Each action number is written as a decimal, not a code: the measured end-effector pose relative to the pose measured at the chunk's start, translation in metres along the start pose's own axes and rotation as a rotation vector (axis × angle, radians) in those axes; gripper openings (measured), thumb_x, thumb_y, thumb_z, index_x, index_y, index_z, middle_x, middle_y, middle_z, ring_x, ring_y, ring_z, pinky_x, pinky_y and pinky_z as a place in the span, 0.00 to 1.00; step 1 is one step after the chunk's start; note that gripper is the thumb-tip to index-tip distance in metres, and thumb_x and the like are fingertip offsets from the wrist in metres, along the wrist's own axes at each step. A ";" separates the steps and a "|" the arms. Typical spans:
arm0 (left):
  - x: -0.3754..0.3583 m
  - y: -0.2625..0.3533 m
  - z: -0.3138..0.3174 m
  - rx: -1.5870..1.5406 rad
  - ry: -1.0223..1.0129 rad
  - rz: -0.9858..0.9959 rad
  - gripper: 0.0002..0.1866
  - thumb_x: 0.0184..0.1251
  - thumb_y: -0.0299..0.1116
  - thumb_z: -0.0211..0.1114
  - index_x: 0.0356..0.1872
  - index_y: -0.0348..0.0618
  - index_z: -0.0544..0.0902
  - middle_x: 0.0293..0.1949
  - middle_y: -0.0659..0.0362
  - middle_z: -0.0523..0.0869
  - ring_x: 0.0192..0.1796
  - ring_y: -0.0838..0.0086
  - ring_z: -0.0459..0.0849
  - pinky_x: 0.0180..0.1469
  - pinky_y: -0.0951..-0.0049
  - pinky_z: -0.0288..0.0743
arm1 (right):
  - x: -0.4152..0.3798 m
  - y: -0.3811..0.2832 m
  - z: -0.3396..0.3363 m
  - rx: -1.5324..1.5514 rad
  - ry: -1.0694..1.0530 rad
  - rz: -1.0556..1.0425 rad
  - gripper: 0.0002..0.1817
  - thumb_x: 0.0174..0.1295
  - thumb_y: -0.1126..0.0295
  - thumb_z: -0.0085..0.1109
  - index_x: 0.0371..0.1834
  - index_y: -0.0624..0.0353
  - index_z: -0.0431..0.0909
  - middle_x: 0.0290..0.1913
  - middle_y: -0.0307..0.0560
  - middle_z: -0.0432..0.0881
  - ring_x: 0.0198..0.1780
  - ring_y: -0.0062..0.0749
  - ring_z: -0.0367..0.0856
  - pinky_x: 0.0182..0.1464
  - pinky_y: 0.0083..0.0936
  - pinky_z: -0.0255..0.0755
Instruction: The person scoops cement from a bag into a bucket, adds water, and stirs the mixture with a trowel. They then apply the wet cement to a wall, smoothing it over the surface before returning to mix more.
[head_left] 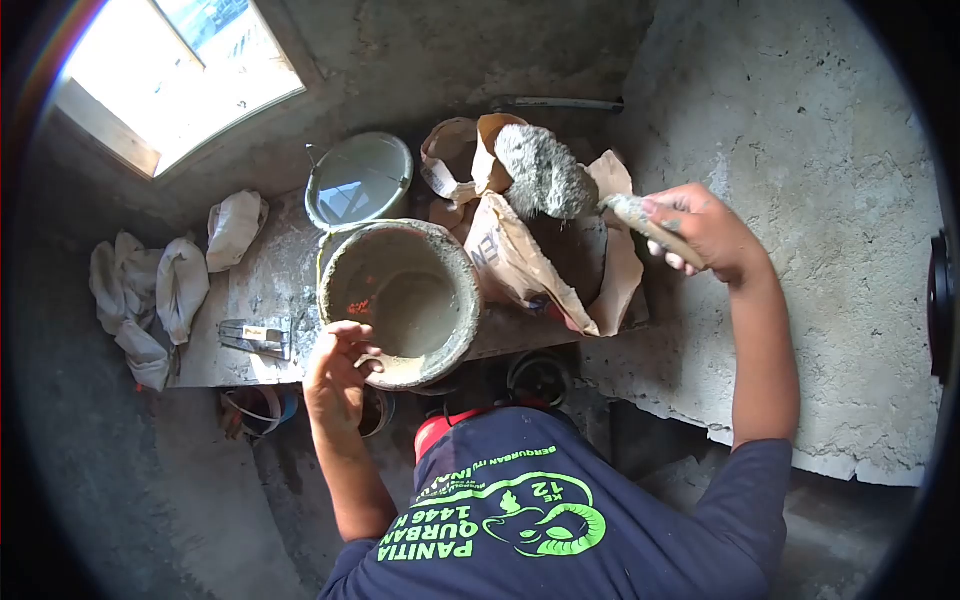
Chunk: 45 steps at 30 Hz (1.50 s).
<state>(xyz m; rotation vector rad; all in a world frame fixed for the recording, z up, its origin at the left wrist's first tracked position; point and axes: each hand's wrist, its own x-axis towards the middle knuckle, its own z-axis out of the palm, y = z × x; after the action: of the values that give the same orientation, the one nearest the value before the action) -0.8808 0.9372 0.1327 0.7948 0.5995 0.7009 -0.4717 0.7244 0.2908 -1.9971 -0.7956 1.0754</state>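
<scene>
My right hand is closed around the wooden handle of a trowel. Its blade is hidden under a heaped load of grey powder, which hangs over a torn, opened paper sack. To the left of the sack stands a round bucket with a mortar-crusted rim and a wet grey coating inside. My left hand is at the near left rim of this bucket, its fingers loosely bent and apart, holding nothing.
Behind the bucket is a pail of water. Crumpled pale sacks and a flat metal tool lie on the left of the work platform. A rough wall rises at right; smaller buckets sit below the platform edge.
</scene>
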 end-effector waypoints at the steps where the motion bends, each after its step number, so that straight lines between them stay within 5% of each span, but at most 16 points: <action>1: 0.002 0.007 -0.010 -0.002 0.023 0.017 0.19 0.76 0.46 0.57 0.53 0.40 0.81 0.49 0.53 0.86 0.45 0.66 0.84 0.44 0.64 0.79 | -0.006 -0.010 0.003 0.013 0.029 -0.017 0.19 0.75 0.57 0.56 0.51 0.65 0.83 0.25 0.39 0.82 0.18 0.14 0.75 0.16 0.13 0.67; 2: 0.006 0.011 -0.026 -0.007 0.071 0.034 0.19 0.76 0.46 0.57 0.52 0.40 0.81 0.48 0.54 0.86 0.45 0.66 0.83 0.44 0.65 0.79 | -0.014 -0.021 0.007 0.025 0.042 -0.026 0.18 0.75 0.58 0.56 0.45 0.63 0.85 0.25 0.37 0.81 0.19 0.13 0.74 0.17 0.14 0.67; 8: 0.017 0.033 -0.093 -0.044 0.283 0.103 0.17 0.77 0.43 0.58 0.51 0.39 0.82 0.45 0.56 0.86 0.44 0.66 0.83 0.43 0.64 0.78 | -0.028 -0.064 0.053 0.045 0.071 -0.057 0.18 0.74 0.59 0.55 0.48 0.64 0.84 0.26 0.39 0.82 0.18 0.14 0.74 0.17 0.14 0.67; 17: 0.056 0.029 -0.171 0.233 0.321 0.031 0.23 0.76 0.50 0.58 0.60 0.43 0.78 0.55 0.55 0.84 0.52 0.67 0.83 0.49 0.63 0.81 | 0.007 -0.034 0.171 0.110 -0.075 0.001 0.18 0.71 0.63 0.57 0.55 0.64 0.85 0.27 0.39 0.82 0.20 0.16 0.76 0.20 0.14 0.69; 21: 0.090 0.019 -0.174 0.309 0.179 -0.012 0.27 0.75 0.53 0.58 0.62 0.42 0.78 0.61 0.53 0.82 0.59 0.66 0.81 0.54 0.61 0.79 | 0.021 -0.016 0.225 0.131 -0.100 0.101 0.16 0.69 0.65 0.62 0.55 0.61 0.85 0.27 0.36 0.81 0.20 0.14 0.72 0.22 0.16 0.67; 25: 0.130 0.001 -0.164 0.342 0.058 -0.127 0.28 0.76 0.57 0.56 0.58 0.42 0.82 0.58 0.55 0.85 0.58 0.67 0.81 0.59 0.60 0.73 | 0.041 -0.001 0.261 -0.026 -0.084 0.164 0.14 0.68 0.69 0.60 0.53 0.63 0.85 0.26 0.37 0.80 0.19 0.15 0.71 0.21 0.18 0.65; 27: 0.145 -0.008 -0.157 0.364 0.009 -0.162 0.30 0.76 0.59 0.55 0.59 0.43 0.82 0.57 0.56 0.85 0.60 0.68 0.80 0.61 0.59 0.71 | 0.060 0.017 0.273 -0.337 -0.080 0.121 0.18 0.64 0.61 0.66 0.52 0.60 0.86 0.29 0.48 0.85 0.26 0.31 0.82 0.35 0.30 0.78; 28: 0.153 -0.014 -0.156 0.357 0.004 -0.192 0.29 0.77 0.59 0.54 0.59 0.43 0.82 0.57 0.56 0.86 0.60 0.69 0.80 0.61 0.61 0.71 | 0.062 0.013 0.282 -0.454 -0.018 0.084 0.18 0.62 0.59 0.66 0.48 0.60 0.87 0.35 0.57 0.88 0.38 0.43 0.88 0.47 0.38 0.80; 31: 0.165 -0.020 -0.146 0.260 -0.080 -0.260 0.28 0.79 0.56 0.53 0.60 0.41 0.82 0.57 0.55 0.86 0.58 0.71 0.82 0.61 0.65 0.72 | 0.061 -0.017 0.308 -0.781 0.068 0.082 0.15 0.62 0.62 0.64 0.45 0.60 0.87 0.39 0.61 0.88 0.46 0.49 0.89 0.52 0.42 0.80; 37: 0.170 -0.028 -0.132 -0.106 -0.169 -0.326 0.29 0.81 0.54 0.51 0.64 0.38 0.79 0.57 0.54 0.86 0.57 0.67 0.83 0.63 0.65 0.73 | 0.069 -0.018 0.345 -1.089 0.092 0.030 0.11 0.53 0.68 0.65 0.37 0.62 0.87 0.36 0.60 0.89 0.43 0.50 0.91 0.45 0.44 0.85; 40: 0.167 -0.020 -0.126 -0.134 -0.165 -0.342 0.29 0.81 0.54 0.50 0.65 0.39 0.78 0.58 0.54 0.86 0.59 0.67 0.83 0.64 0.64 0.74 | 0.071 -0.014 0.350 -1.145 -0.006 0.014 0.15 0.62 0.61 0.63 0.43 0.63 0.84 0.34 0.59 0.88 0.40 0.52 0.90 0.43 0.45 0.84; 45: 0.167 -0.020 -0.126 -0.155 -0.191 -0.296 0.28 0.82 0.52 0.48 0.65 0.39 0.78 0.59 0.53 0.85 0.60 0.66 0.82 0.64 0.64 0.74 | 0.065 -0.017 0.358 -1.251 0.136 -0.044 0.16 0.57 0.67 0.62 0.47 0.62 0.81 0.35 0.56 0.87 0.40 0.47 0.90 0.39 0.41 0.84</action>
<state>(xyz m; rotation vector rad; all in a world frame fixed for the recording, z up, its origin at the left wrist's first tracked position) -0.8593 1.1058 0.0098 0.6047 0.4700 0.3894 -0.7554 0.8924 0.1367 -2.9502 -1.6737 0.3445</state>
